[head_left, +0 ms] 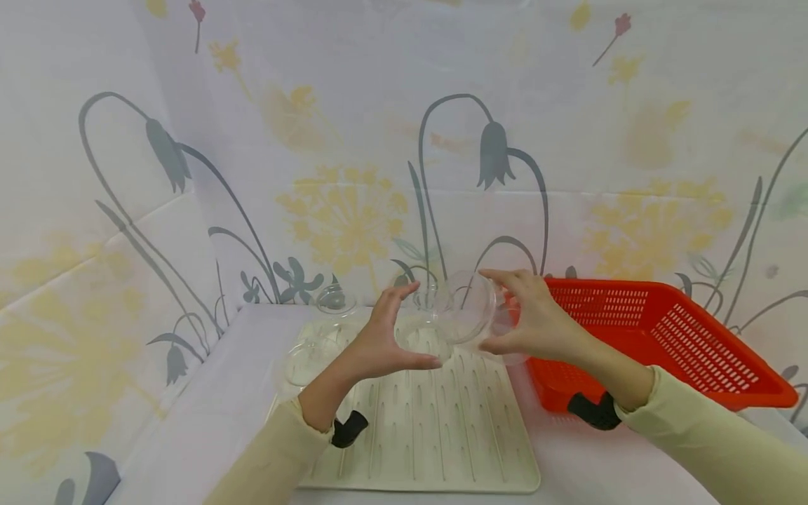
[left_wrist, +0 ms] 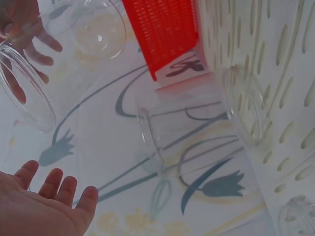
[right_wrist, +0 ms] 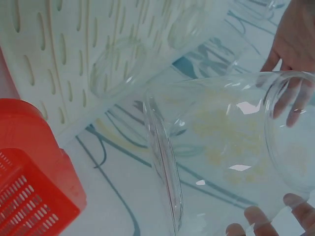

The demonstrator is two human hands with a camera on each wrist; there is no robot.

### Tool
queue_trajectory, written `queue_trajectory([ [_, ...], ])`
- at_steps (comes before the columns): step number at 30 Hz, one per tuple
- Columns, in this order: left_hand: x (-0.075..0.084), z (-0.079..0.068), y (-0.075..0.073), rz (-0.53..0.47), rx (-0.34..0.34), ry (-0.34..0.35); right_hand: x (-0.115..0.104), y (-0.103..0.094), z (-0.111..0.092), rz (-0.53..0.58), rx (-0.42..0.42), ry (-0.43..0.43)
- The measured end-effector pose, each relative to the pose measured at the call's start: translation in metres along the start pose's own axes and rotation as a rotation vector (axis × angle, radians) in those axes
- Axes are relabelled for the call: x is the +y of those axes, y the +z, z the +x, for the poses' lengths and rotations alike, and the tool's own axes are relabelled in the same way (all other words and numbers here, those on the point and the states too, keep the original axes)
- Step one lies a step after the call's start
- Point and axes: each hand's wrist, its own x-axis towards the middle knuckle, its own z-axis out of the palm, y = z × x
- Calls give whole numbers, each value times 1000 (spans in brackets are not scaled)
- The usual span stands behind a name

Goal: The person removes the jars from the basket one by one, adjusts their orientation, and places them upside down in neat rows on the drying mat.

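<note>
My right hand (head_left: 536,315) grips a clear, wide-mouthed jar (head_left: 467,312) from its right side, raised above the back of the cream ridged tray (head_left: 435,435). In the right wrist view the transparent jar (right_wrist: 216,142) lies sideways, its thick rim at the left, with fingertips showing low down. My left hand (head_left: 372,344) is held to the left of this jar, thumb and fingers spread apart and around nothing. The left wrist view has the left hand (left_wrist: 49,206) below the jar's rim (left_wrist: 29,91), apart from it. Another clear jar (left_wrist: 192,130) stands upright on the tray.
A red perforated basket (head_left: 637,344) stands to the right of the tray. More clear glassware (head_left: 303,361) sits at the tray's left side. Behind the white-covered table (head_left: 208,400) hangs a flower-printed cloth (head_left: 379,140).
</note>
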Motion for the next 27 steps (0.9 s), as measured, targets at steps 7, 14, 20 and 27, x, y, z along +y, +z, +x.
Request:
queue_trajectory([
  [7, -1, 4, 9, -11, -19, 23, -2, 5, 0, -6, -15, -23],
  [14, 1, 6, 14, 21, -39, -1, -8, 12, -1, -28, -35, -40],
  [20, 3, 5, 16, 6, -43, 0, -13, 16, -3, -52, -40, -71],
  [27, 3, 7, 17, 12, -22, 63, -14, 20, -2, -48, -47, -86],
])
